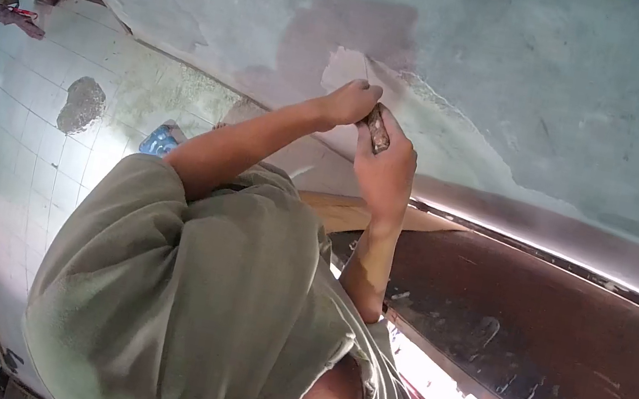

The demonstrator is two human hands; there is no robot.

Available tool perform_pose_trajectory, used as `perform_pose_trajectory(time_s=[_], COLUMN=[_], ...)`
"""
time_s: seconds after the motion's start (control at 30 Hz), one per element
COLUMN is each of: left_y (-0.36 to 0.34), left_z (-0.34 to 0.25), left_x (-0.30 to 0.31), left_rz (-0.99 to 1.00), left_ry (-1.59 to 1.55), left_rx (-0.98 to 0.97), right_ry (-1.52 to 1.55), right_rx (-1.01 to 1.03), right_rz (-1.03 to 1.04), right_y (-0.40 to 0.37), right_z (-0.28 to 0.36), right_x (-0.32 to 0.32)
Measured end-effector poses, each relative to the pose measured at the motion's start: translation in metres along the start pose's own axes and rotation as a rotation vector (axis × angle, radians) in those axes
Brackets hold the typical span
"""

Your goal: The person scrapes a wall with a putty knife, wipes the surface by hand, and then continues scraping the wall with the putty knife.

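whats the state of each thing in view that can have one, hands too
Left hand: fingers curled, at the tool's upper end
Right hand: closed around the tool
Tool: held, speckled, working end not clearly visible
Wall: patchy, darker area around a paler patch
Dark panel: streaked with pale marks
Tiled surface: stained, one rough grey patch

Head view from my remote station. The right hand (387, 163) grips a worn brown object (378, 131); the left hand (351, 102), fingers curled, meets its upper end. Both lie against or near a grey-green wall (611, 97), just below a pale patch (346, 67) bordered by a darker stain (350, 24). At right, a dark brown panel (520, 320) bears whitish marks; at left, pale tiles (36, 107) surround a rough grey patch (83, 106).
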State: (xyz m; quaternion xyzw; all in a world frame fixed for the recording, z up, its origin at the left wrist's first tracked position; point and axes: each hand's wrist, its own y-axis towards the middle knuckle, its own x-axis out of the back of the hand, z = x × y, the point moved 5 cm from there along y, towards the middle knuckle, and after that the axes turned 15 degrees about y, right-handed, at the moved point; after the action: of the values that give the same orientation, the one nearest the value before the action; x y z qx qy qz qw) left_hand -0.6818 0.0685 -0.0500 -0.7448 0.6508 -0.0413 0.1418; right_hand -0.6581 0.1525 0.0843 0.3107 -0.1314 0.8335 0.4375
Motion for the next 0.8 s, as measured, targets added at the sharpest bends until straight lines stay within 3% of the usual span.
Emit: perform_pose_trajectory(time_s=[0.07, 0.1, 0.13, 0.2, 0.23, 0.27, 0.33, 0.4, 0.47, 0.53, 0.57, 0.6, 0.67, 0.8], left_y=[-0.013, 0.007, 0.006, 0.003, 0.014, 0.015, -0.03, -0.002, 0.003, 0.011, -0.013, -0.015, -0.005, -0.005], left_z=[-0.02, 0.001, 0.003, 0.019, 0.044, 0.047, -0.004, 0.007, 0.04, 0.034, 0.009, 0.004, 0.0, 0.003], left_x=[0.003, 0.009, 0.02, 0.031, 0.027, 0.029, 0.02, 0.036, 0.022, 0.02, 0.013, 0.013, 0.015, 0.002], left_rz=[-0.229, -0.354, -0.342, -0.096, -0.083, -0.253, -0.214, -0.207, -0.175, -0.267, -0.253, -0.25, -0.146, -0.107], left_ry=[0.077, 0.339, 0.342, -0.142, -0.074, 0.199, -0.042, -0.016, -0.001, 0.359, 0.044, 0.037, 0.004, 0.058], left_rx=[0.021, -0.318, -0.311, 0.102, 0.095, -0.055, 0.134, 0.155, 0.175, -0.046, 0.157, 0.179, 0.109, -0.019], right_ry=[-0.001, 0.0, 0.002, -0.004, -0.137, -0.138, -0.13, -0.101, -0.053, -0.197, -0.174, -0.154, -0.222, -0.099], right_rx=[0.061, 0.081, 0.068, -0.179, -0.085, -0.045, -0.112, -0.038, 0.016, 0.065, -0.014, -0.106, -0.176, -0.07], right_rz=[-0.013, -0.018, -0.023, 0.174, 0.129, 0.135, 0.043, 0.018, 0.199, 0.123, 0.09, 0.055, 0.092, 0.055], right_y=[0.006, 0.002, 0.004, 0.022, 0.013, 0.01, -0.012, 0.008, 0.024, 0.011, -0.003, -0.012, -0.006, -0.011], right_z=[0.006, 0.007, 0.004, -0.015, -0.027, -0.012, 0.007, -0.016, -0.042, -0.021, -0.001, 0.009, 0.001, -0.003], right_x=[0.003, 0.002, -0.003, -0.026, -0.032, -0.031, -0.025, -0.032, -0.039, -0.03, -0.024, -0.019, -0.021, -0.01])
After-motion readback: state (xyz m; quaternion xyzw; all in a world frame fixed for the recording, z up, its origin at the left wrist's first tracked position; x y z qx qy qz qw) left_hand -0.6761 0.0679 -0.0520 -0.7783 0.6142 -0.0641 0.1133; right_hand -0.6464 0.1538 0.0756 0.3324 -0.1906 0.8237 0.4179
